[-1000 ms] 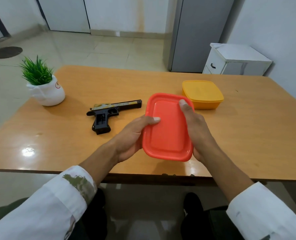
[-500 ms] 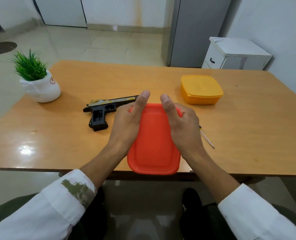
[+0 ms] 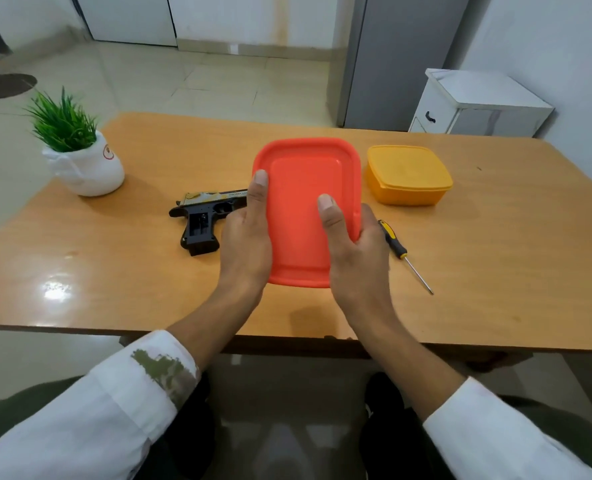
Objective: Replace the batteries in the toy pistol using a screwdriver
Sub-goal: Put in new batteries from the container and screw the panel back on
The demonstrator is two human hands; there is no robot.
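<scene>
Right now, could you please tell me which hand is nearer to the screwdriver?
Right. The right hand grips the red container at its right edge, just beside the screwdriver; the left hand holds its left edge, by the toy pistol.

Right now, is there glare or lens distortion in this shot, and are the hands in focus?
Head view: a bright glare patch on the table near its left front edge; the wide lens makes the grey cabinet lean; the left hand, right hand and red container look sharp, a soft shadow beneath.
</scene>
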